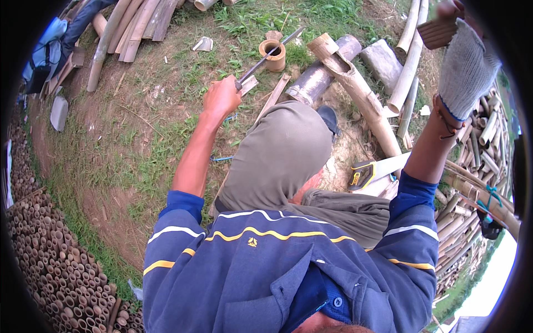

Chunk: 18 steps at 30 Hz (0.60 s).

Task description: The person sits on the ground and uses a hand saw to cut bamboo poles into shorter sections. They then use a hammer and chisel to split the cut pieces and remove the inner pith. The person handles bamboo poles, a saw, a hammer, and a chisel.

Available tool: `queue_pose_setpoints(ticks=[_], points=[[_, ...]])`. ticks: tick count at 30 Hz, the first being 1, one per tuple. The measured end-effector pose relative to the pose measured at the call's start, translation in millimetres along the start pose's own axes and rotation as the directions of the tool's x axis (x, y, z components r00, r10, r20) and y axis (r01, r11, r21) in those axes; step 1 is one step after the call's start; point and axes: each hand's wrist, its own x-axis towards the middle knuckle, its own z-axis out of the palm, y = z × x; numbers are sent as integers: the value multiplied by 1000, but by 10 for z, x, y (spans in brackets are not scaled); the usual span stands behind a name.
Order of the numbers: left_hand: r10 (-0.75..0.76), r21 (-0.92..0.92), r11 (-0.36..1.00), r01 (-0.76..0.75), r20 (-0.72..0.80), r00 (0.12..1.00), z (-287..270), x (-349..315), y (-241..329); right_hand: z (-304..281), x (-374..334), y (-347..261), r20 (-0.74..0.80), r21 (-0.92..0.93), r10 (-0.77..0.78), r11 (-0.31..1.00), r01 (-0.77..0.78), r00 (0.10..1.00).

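My left hand [222, 97], bare, is closed round the handle of a long, narrow-bladed knife [261, 65]. The blade slants away to the upper right and passes over the mouth of a short bamboo tube [273, 62] on the ground; I cannot tell if it touches it. My right hand [469, 69], in a whitish knit glove, is raised at the far right edge. Its bare fingertips are closed on a brown, ridged piece [437, 33], seemingly bamboo or wood. Shadow at the picture's rim partly hides that hand.
A notched bamboo pole [361, 91] leans over a grey log [327, 72] beside a stone block [381, 62]. By my leg lies a handsaw [363, 176] with a black-yellow handle. Cut bamboo is stacked at left [61, 277] and right [461, 222]. Another person's clothed leg [83, 25] shows upper left.
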Motion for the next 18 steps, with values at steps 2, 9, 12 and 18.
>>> queue_pose_setpoints(ticks=[2, 9, 12, 18], points=[[6, 24, 1000, -6, 3, 1000, 22, -1, -50, 220, -122, 145, -74, 33, -75, 996, 77, 994], [11, 97, 995, -11, 1, 1000, -38, -15, -104, 690, -2088, 1387, 412, -485, 748, 663, -570, 520], [-12, 24, 1000, 11, 33, 999, 100, -79, -314, 457, -1613, 1021, 410, -280, 767, 620, -733, 493], [-7, -59, 998, 8, 14, 1000, 201, 29, -570, 32, -31, -250, -2, 143, 320, 938, -316, 948]])
